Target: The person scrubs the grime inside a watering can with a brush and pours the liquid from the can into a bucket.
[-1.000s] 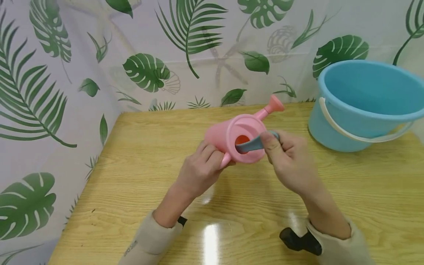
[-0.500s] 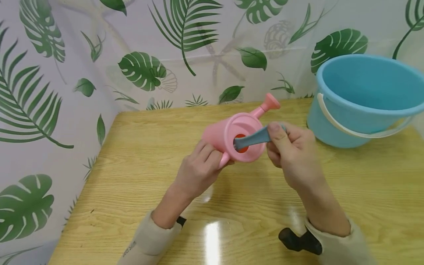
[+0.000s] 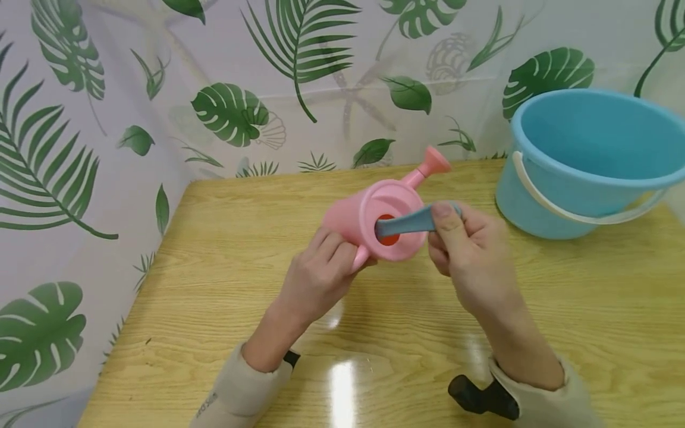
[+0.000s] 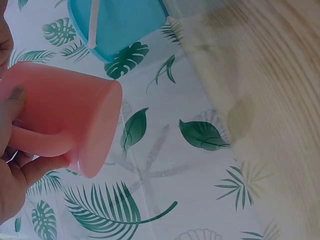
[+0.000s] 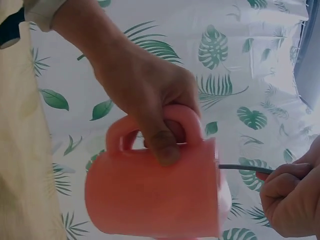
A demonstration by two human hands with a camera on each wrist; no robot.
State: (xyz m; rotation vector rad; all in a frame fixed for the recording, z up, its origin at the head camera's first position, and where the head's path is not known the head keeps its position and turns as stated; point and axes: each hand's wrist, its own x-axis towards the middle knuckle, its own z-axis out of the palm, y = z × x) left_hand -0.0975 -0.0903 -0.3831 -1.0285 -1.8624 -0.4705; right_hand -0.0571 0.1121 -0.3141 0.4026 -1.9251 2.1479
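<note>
Two hands work over a wood-grain tabletop [image 3: 225, 238], with a leaf-printed sheet [image 3: 176, 125] rising at its left and back. From the left, a pale sleeve [image 3: 241, 386] leads to the left hand [image 3: 317, 274], whose fingers curl through the loop of a pink watering can [image 3: 345, 217], the thumb lying along its side. The can is tilted over near the middle of the view, its round mouth toward the person and its spout [image 3: 423, 171] reaching away to the right. Something red [image 3: 389, 239] shows in the hole within the mouth. A blue-grey handle [image 3: 409, 223] runs from that hole to the right hand [image 3: 473, 255], where thumb and fingers pinch its outer end; its inner end is hidden. Nearer the person is a black piece [image 3: 484, 397] at the right sleeve [image 3: 556, 395]. Farthest right, a blue bucket [image 3: 583, 202] stands upright, its white bail [image 3: 562, 211] hanging down the front.
</note>
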